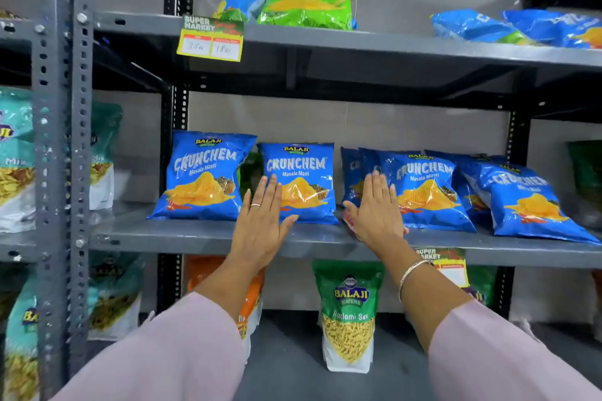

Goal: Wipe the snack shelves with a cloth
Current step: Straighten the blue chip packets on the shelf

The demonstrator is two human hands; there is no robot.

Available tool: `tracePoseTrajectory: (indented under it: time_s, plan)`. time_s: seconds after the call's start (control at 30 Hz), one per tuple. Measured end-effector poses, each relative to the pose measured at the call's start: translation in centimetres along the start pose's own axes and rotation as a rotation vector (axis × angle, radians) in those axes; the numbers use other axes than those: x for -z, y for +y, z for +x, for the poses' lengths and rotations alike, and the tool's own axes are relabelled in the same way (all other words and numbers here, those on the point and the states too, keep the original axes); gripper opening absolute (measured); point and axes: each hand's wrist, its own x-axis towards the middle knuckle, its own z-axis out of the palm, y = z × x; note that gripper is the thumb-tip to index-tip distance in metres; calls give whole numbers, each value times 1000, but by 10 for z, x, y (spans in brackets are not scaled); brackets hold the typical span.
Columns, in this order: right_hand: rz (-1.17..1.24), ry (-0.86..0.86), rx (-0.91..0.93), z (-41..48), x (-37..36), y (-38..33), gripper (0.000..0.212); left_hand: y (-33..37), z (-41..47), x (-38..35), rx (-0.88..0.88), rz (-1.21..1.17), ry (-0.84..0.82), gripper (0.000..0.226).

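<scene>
The grey metal middle shelf (pixel 182 238) carries a row of blue Crunchem snack bags. My left hand (pixel 260 221) is open and flat, its fingers lying against the left edge of the middle blue bag (pixel 303 169). My right hand (pixel 378 208) is in the gap to the right of that bag, fingers straight, palm pressed down at the shelf's front. A small reddish-white cloth (pixel 349 221) peeks out under its thumb and palm; most of the cloth is hidden. More blue bags (pixel 426 185) lean just right of this hand.
Another blue bag (pixel 205 172) stands at the shelf's left end. The upper shelf (pixel 391 45) holds green and blue bags and a yellow price label (pixel 211 39). A green Ratlami Sev bag (pixel 350 312) stands below. A perforated grey post (pixel 62 140) rises at left.
</scene>
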Motion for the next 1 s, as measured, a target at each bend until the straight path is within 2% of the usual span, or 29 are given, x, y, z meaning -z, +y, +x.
tracePoseTrajectory:
  time_s: [0.07,0.13,0.2,0.23,0.33,0.43,0.53,0.7,0.83,1.0]
  plan:
    - [26,-176,-52,1,-6,3,60,2,-5,-8,-8,18,-4,88]
    - [77,-241,-106,1,-10,9,47,3,-10,-16,0,43,-67,102]
    - [84,-246,-105,1,-15,11,44,2,-12,-23,-4,47,-128,115]
    - [85,-248,-105,2,-16,11,43,1,-13,-24,-3,61,-147,114]
    - [29,-316,-102,7,-14,6,35,-1,-16,-31,-14,117,-193,88]
    - [-70,-354,-59,9,-11,1,31,-3,-17,-38,-1,56,-147,64]
    - [-134,-342,-45,11,-6,-6,31,-5,-18,-43,7,15,-99,72]
    - [-92,-330,-93,25,-13,-10,36,-6,-19,-46,23,30,-82,67]
    - [-98,-480,-179,33,-24,-3,63,-7,-18,-52,23,14,7,75]
    - [-157,-607,-175,41,-39,4,60,-8,-18,-56,22,39,55,63]
